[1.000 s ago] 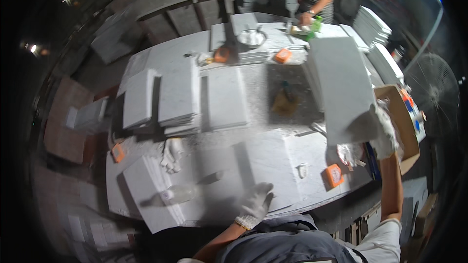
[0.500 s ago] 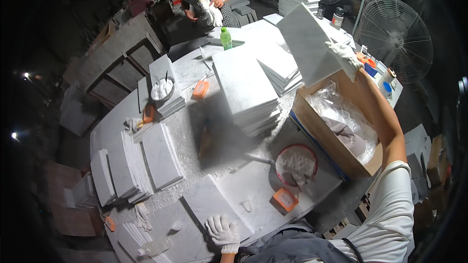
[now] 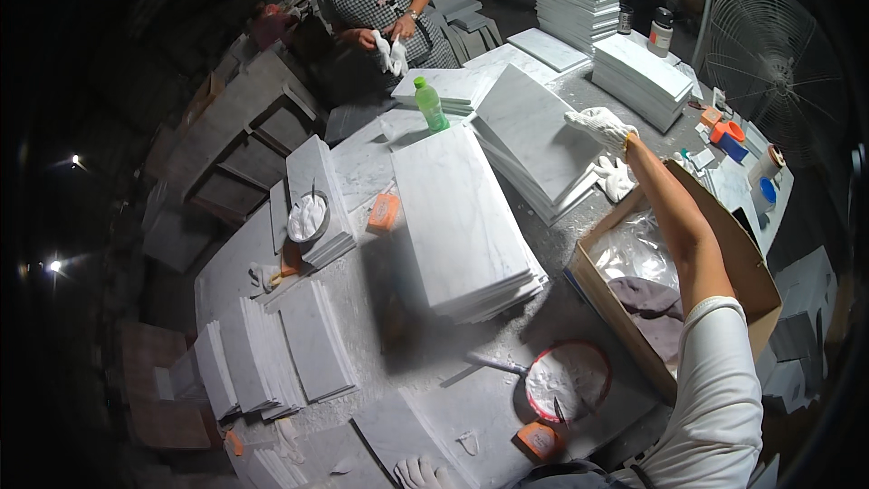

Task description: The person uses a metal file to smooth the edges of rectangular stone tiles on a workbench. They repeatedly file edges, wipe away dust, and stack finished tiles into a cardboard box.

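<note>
At the right edge of a grey-white marble tile (image 3: 534,122), my right hand (image 3: 604,127) in a white knit glove is closed, arm stretched far forward. The tile rests over a stack of similar tiles, its lower edge lying along that stack. My left hand (image 3: 422,473), also gloved, shows only partly at the lower edge. Its fingers lie flat on another marble tile (image 3: 396,430) near me. Between the two hands stands a tall stack of white veined tiles (image 3: 462,208). A loose white glove (image 3: 615,177) lies just below my right hand.
An open cardboard box (image 3: 729,258) with plastic wrap stands under my right forearm. Nearer are a red-rimmed bowl (image 3: 608,371) of white powder and an orange block (image 3: 539,440). A green bottle (image 3: 431,107) stands farther off; a co-worker (image 3: 385,4) holds white gloves across the table.
My right hand has lowered the raised tile leftward onto the stack. The view has shifted, leaving less of my left hand visible. The co-worker's hands have come together on the gloves.
</note>
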Demonstrator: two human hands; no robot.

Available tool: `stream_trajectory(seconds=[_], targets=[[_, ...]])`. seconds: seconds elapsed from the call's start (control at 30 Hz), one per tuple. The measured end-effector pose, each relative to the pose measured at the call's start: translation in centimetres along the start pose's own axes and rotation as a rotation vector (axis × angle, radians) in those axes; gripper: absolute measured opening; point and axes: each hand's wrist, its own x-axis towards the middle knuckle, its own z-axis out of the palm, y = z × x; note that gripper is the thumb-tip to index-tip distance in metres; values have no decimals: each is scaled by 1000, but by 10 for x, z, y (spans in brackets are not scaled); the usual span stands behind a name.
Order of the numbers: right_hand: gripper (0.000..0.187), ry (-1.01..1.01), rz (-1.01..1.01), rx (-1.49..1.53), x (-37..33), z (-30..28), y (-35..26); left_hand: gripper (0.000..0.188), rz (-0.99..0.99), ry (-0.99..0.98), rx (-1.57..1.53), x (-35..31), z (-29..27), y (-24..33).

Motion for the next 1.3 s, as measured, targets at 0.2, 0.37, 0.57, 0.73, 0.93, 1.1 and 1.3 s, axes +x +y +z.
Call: stream_trajectory(seconds=[0.2,0.37,0.57,0.73,0.93,1.1,1.3], targets=[[62,-63,33,-32,48,8,26,40,6,32,-13,14,4,3],[65,-159,119,-294,72,2,50,40,9,39,-24,15,5,3],[42,-19,-85,-806,72,-3,35,41,28,62,-30,15,5,0],[33,156,-208,-725,84,-32,7,41,43,90,-59,20,-12,6],[36,38,-313,-438,49,-34,-66,45,-38,-156,-127,12,-34,6],[49,-213,-553,-254,-77,10,-179,61,328,-153,350,60,8,-44],[30,-807,-941,-372,-283,86,-246,76,98,-268,11,164,37,-86]])
